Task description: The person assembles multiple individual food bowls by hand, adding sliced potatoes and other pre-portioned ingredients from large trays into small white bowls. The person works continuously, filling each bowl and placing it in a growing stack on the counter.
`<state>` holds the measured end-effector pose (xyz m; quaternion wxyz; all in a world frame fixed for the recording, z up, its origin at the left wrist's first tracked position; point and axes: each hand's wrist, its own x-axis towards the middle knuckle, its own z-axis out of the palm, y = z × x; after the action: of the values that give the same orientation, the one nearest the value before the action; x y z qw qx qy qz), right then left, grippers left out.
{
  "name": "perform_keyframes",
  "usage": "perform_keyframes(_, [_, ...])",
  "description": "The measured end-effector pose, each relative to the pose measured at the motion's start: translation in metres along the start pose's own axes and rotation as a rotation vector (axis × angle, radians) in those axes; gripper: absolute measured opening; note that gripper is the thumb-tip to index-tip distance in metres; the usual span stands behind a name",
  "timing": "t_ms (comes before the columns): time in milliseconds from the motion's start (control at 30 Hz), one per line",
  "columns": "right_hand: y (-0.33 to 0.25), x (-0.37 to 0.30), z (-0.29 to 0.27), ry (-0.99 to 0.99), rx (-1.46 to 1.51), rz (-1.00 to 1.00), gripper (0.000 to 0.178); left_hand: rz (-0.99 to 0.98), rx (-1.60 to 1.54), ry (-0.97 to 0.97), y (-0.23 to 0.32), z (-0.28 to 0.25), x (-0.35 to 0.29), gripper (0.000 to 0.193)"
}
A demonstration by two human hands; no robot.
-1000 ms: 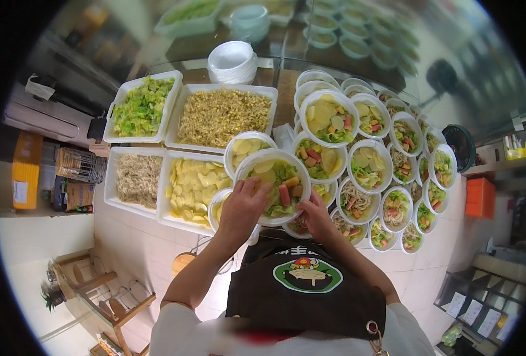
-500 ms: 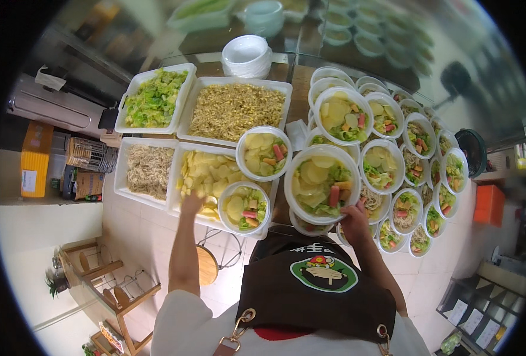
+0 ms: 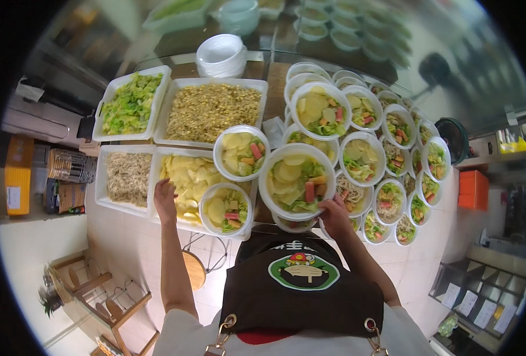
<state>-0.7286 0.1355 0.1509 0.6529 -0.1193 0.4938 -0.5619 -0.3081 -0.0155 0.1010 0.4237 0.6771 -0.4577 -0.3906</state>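
A bowl (image 3: 264,185) was gripped at its rim by the right hand (image 3: 335,215); the left hand (image 3: 166,194) was held half-uncurled near yellow slices (image 3: 193,175).

Two round plastic bowls (image 3: 202,209) sit on the rectangular plastic slice tray (image 3: 182,225); from afar I see the rectangular plastic sprout tray (image 3: 161,132) behind it, the rectangular plastic shreds tray (image 3: 101,175) left, clustered round plastic bowls (image 3: 362,134) right.

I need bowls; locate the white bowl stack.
In the head view, the white bowl stack stands slightly left of centre, toward the top, just beyond the bean-sprout tray.
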Motion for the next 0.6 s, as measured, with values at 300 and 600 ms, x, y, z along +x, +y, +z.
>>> perform_keyframes(300, [-0.011,-0.011,0.015,-0.074,0.043,-0.027,0.055,1.205,0.444,-0.752,0.188,0.155,-0.120,0.028])
perform_keyframes(600, [-0.020,-0.037,-0.007,0.025,-0.030,-0.020,0.058,1.072,0.591,-0.776,0.187,0.192,-0.152,0.019])
